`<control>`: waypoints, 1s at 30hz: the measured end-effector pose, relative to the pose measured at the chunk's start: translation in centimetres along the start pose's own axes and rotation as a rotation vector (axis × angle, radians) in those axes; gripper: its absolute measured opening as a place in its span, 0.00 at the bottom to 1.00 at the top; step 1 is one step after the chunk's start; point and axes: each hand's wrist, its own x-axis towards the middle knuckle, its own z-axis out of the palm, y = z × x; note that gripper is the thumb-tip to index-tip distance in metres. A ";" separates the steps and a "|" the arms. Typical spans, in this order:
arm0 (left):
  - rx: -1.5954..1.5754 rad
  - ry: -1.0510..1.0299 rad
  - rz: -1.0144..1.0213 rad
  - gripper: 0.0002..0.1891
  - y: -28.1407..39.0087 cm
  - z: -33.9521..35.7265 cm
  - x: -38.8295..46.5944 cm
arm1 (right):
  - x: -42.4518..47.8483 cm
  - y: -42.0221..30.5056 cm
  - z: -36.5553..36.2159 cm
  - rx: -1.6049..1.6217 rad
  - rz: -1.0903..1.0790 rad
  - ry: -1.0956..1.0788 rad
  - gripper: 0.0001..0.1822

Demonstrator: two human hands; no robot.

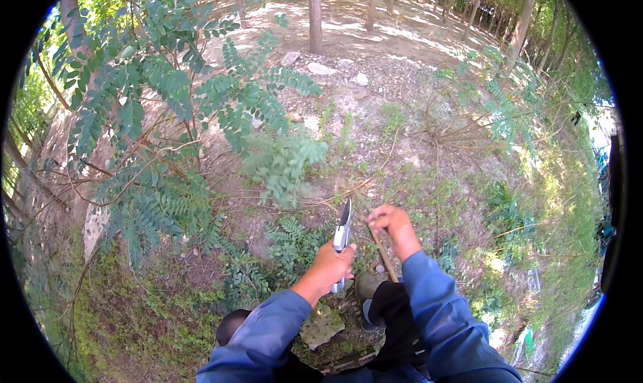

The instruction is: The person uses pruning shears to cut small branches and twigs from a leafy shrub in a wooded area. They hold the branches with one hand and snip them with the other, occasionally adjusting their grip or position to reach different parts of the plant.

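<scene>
My left hand (329, 266) is wrapped around a silver-grey pair of pruning shears (342, 234). Their dark curved blade points away from me, and the handle's lower end shows beneath my fist. To the right, my right hand (394, 226) is raised with its fingers curled; whether a thin stem lies in them cannot be made out. A bare wooden stick (384, 257) slants from beside those fingers down towards my leg. Beyond the blade is a motion-blurred leafy sprig (289, 169). Its lower end is unclear.
A leafy shrub (166, 86) with thin branches spreads across the left. Pale rocks (321, 69) lie near a tree trunk (315, 18) ahead. A flat stone (321, 326) sits beside my shoe (368, 287). At right are low bare branches (452, 131) and clear plastic litter (533, 281).
</scene>
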 end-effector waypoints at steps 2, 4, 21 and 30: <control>-0.025 0.071 -0.008 0.08 0.5 0.0 -0.7 | 0.1 -1.4 -0.2 0.094 0.041 0.096 0.08; -0.004 0.091 0.058 0.08 0.1 -0.1 -0.2 | 0.2 -1.1 -0.4 0.131 0.037 0.069 0.08; 0.061 0.133 0.079 0.15 -0.4 -2.5 0.7 | -0.9 -1.3 1.3 -0.027 -0.019 0.012 0.09; -0.086 0.110 0.031 0.11 1.3 -3.0 0.9 | -2.1 -0.8 1.8 -0.345 -0.072 -0.094 0.10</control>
